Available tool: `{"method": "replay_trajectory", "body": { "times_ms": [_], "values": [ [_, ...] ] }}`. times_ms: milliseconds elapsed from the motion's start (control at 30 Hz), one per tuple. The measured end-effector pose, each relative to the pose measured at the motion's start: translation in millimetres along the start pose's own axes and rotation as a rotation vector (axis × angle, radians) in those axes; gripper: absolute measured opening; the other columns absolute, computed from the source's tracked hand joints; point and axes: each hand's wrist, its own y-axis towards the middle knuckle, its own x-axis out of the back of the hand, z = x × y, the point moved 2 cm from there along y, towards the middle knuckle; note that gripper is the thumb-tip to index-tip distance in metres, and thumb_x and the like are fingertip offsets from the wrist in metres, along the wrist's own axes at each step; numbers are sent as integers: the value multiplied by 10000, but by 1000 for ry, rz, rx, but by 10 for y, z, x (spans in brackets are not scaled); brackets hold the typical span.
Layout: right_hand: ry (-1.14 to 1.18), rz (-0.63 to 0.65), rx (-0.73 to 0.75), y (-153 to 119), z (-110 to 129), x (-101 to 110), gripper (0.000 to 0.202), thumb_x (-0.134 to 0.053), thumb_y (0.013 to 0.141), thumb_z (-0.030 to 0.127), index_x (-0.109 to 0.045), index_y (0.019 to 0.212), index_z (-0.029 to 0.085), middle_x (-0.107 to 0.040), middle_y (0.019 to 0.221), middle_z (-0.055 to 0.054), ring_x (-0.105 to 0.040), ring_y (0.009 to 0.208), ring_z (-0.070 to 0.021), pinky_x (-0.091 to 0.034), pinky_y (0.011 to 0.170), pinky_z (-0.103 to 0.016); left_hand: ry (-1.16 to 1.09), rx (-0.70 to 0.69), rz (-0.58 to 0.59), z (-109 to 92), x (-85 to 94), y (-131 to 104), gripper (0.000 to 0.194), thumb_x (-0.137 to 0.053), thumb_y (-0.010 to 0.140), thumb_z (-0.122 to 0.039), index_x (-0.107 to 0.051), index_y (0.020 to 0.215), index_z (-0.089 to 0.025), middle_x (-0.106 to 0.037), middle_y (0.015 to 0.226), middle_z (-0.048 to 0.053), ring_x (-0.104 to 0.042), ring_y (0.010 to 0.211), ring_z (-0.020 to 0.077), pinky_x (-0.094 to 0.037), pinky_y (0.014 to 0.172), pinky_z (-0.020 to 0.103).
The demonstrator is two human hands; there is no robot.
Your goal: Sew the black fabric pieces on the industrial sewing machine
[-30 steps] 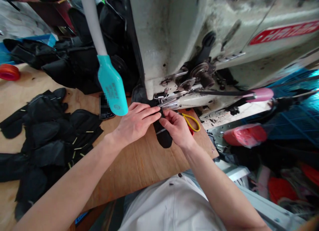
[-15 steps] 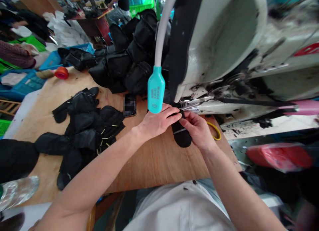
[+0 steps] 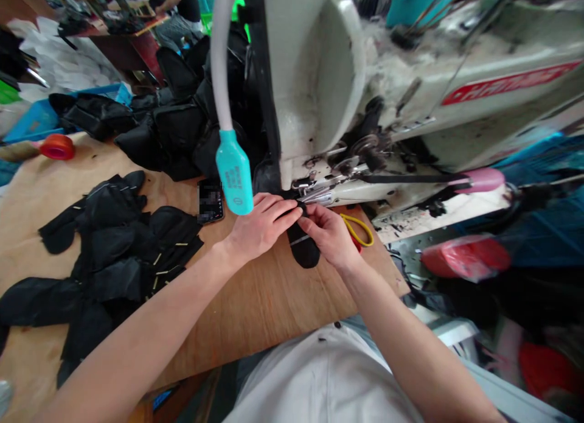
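Observation:
A small black fabric piece [image 3: 305,251] with a rounded end and a pale line across it lies by the needle area of the sewing machine [image 3: 314,76]. My left hand [image 3: 258,225] lies flat over its left side, fingers stretched out towards the machine. From the right, my right hand [image 3: 329,231] pinches the fabric's edge between thumb and forefinger. The far part of the piece is hidden beneath my fingers and the machine head. Just above my left wrist hangs a turquoise lamp head [image 3: 235,173] on a bendy white neck.
Black fabric pieces [image 3: 114,246] with pale strips lie heaped on the wooden table [image 3: 255,313]. A phone [image 3: 210,201] and yellow-handled scissors [image 3: 360,231] are close to my hands. Black bags [image 3: 177,131] pile up behind; a red tape roll [image 3: 57,146] sits far left.
The view has turned to the right, so the table's things appear further left and more of the machine shows. Both hands keep their places on the fabric piece.

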Motion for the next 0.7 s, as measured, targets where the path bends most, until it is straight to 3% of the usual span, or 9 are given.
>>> {"method": "replay_trajectory", "body": {
  "times_ms": [200, 700],
  "values": [
    [-14, -9, 4, 11, 27, 8, 222, -696, 802, 360, -601, 877, 174, -514, 663, 53, -407, 565, -91, -317, 509, -232, -98, 23, -82, 13, -9, 24, 237, -589, 939, -110, -719, 1130, -164, -736, 1126, 69, -632, 995, 230, -509, 878, 390],
    [33, -25, -39, 64, 54, 5, 239, -713, 775, 351, -639, 899, 160, -570, 690, 32, -448, 589, -100, -338, 525, -233, -189, 63, -59, 95, 17, 90, 222, -569, 953, -107, -720, 1101, -176, -743, 1068, 54, -621, 967, 208, -494, 828, 364]
  ]
}}
